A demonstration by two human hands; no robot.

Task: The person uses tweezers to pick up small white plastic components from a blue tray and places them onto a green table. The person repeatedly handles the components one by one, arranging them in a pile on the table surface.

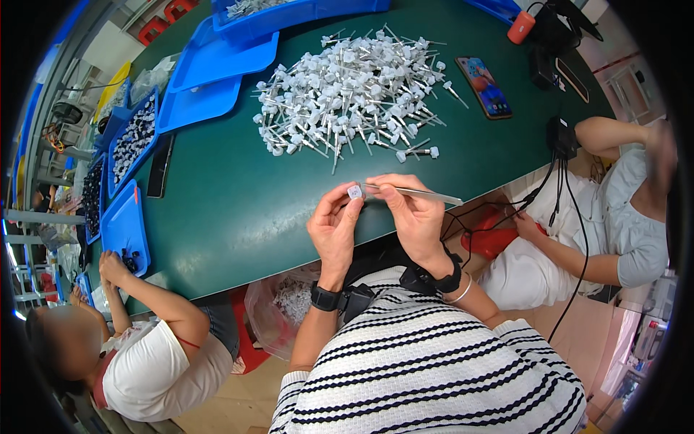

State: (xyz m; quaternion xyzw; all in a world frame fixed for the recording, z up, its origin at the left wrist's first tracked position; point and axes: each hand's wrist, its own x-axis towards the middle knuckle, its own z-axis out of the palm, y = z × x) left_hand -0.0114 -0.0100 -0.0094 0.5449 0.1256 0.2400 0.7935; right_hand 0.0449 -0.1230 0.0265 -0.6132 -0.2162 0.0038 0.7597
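My left hand (332,233) pinches a small white plastic part (354,192) with a squarish face between thumb and fingertips, just over the near edge of the table. My right hand (419,223) is closed on slim metal tweezers (442,197), whose tip points left at the white part. Whether the tip touches the part is too small to tell. Beyond both hands spreads a large heap of white plastic pieces with thin metal stems (354,94), lying in all directions on the green table (217,210).
Blue trays (230,54) stand at the far left, some with small dark and white parts. A lit phone (484,87) lies right of the heap, near black cables (562,137). Co-workers sit on both sides; a bag of white pieces (293,300) is below the table edge.
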